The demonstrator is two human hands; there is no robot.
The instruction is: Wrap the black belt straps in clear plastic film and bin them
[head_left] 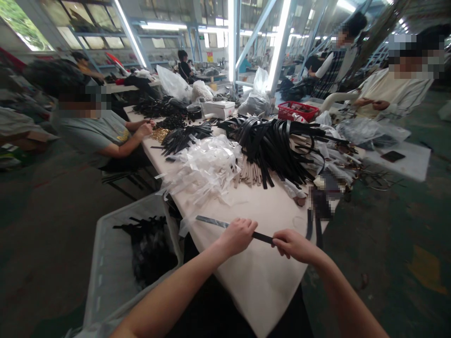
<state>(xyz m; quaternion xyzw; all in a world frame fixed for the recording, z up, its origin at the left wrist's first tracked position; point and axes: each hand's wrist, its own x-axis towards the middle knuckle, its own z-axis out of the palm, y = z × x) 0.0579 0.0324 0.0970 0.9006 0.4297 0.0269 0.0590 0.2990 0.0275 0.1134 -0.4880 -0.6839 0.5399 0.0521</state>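
Note:
A flat black strap [262, 237] is stretched between my two hands over the near part of the table. My left hand [239, 234] is closed around its middle. The strap's left part, which looks glossy as if in a clear sleeve [211, 222], sticks out beyond that hand. My right hand [291, 244] pinches the strap's right end between thumb and fingers. Just beyond my hands lies a heap of clear plastic sleeves [207, 164]. Behind it, to the right, is a large pile of black straps [275, 145].
A white plastic bin [102, 263] with black straps [151, 249] stands on the floor at the left of the table [260, 286]. Farther back are a red basket [298, 111], a white box [219, 109] and plastic bags. One person [105, 136] sits at the left; others work behind.

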